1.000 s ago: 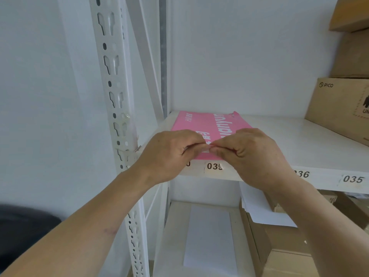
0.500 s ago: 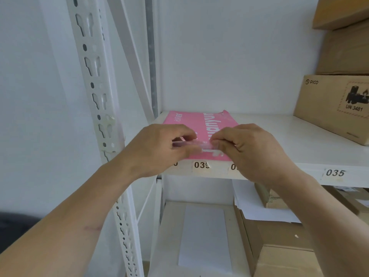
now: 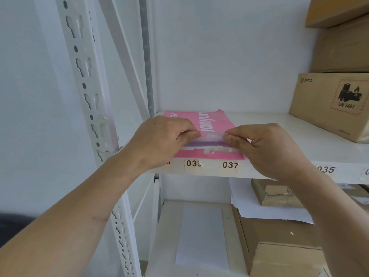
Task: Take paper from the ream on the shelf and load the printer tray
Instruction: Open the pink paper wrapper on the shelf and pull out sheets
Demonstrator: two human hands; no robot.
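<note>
A pink-wrapped paper ream (image 3: 207, 122) lies flat on the white shelf (image 3: 279, 124), its near end at the shelf's front edge. My left hand (image 3: 161, 139) pinches the near wrapper flap from the left. My right hand (image 3: 265, 146) pinches the same flap from the right. Between the fingertips the flap is lifted and spread apart, showing a pale strip underneath. The printer and its tray are not in view.
A white perforated upright (image 3: 87, 92) stands at the left. Cardboard boxes (image 3: 335, 104) are stacked on the shelf at the right. Below the shelf lie a white sheet on a box (image 3: 201, 234), loose papers (image 3: 259, 208) and more cartons (image 3: 283, 254). Number labels mark the shelf edge (image 3: 229, 165).
My hands have moved apart along the ream's near end, stretching the wrapper flap open between them. The view has shifted slightly so the shelf appears more to the left.
</note>
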